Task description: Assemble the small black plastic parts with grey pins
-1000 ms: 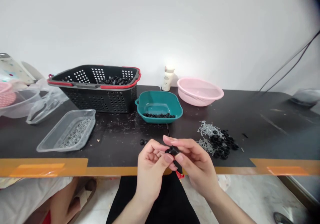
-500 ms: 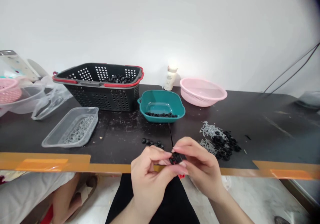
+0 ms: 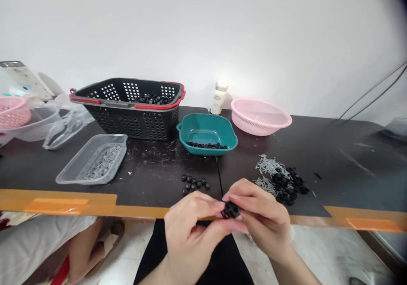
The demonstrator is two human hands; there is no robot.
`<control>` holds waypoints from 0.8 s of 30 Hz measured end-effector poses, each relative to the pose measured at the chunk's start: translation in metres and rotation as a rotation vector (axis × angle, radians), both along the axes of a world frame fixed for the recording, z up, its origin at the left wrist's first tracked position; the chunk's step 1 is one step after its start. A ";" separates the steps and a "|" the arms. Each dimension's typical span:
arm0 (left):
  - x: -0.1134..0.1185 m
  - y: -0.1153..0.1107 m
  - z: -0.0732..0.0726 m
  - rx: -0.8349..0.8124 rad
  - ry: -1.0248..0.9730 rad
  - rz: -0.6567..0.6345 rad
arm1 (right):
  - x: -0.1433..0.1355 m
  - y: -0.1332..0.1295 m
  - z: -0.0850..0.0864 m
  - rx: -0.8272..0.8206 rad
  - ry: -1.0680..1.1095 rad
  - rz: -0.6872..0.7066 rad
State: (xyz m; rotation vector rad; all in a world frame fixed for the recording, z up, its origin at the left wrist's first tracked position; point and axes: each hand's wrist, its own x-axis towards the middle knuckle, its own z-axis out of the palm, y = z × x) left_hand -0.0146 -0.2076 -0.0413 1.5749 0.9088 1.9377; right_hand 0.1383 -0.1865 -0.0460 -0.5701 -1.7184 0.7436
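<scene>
Between my hands, just past the table's front edge, is a small black part (image 3: 230, 210) with a bit of red on it. My left hand (image 3: 193, 230) pinches its left side between thumb and fingers. The fingers of my right hand (image 3: 262, 217) close on its right side. Several round black pieces (image 3: 193, 184) lie on the table beyond my left hand. To the right, a pile of black parts (image 3: 289, 185) touches a heap of grey pins (image 3: 269, 166). A teal basin (image 3: 207, 151) with small black pieces stands farther back.
A black basket (image 3: 136, 122) with red handles holds black parts. Near it are a clear tray (image 3: 73, 166) of pins, a plastic bag (image 3: 68, 126), a pink basin (image 3: 257, 128) and a white bottle (image 3: 219, 100). A person's leg (image 3: 84, 242) shows below the table at left.
Both hands have moved slightly down in the view with the black part still between them. More of the round black pieces beyond my left hand now shows.
</scene>
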 end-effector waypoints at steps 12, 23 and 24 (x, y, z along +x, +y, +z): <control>-0.004 0.002 0.000 0.004 0.107 0.060 | -0.008 -0.008 -0.004 -0.313 0.180 -0.030; -0.003 0.015 -0.006 0.211 0.227 0.115 | -0.009 -0.012 0.006 -0.668 0.347 0.175; -0.004 0.017 -0.006 0.233 0.259 0.117 | -0.008 -0.011 0.008 -0.690 0.338 0.200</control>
